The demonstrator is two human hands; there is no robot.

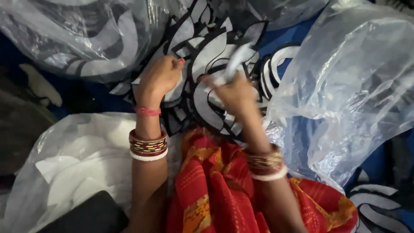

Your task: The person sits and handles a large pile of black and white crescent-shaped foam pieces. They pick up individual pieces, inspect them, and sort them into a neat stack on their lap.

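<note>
Item: black-and-white patterned cloth (207,56), spread over blue fabric (276,41) ahead of the knees; likely light, limp, best gripped at a cut edge. Right hand (235,92), blurred, fingers pinched shut on a white strip (237,60). Left hand (159,77) fisted, pressing the cloth. Flanking: clear plastic bags (353,86); white pieces bag (82,164), lower left; red garment (215,185).

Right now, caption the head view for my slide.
Left hand presses patterned cloth; blurred right hand lifts a white strip.
</note>
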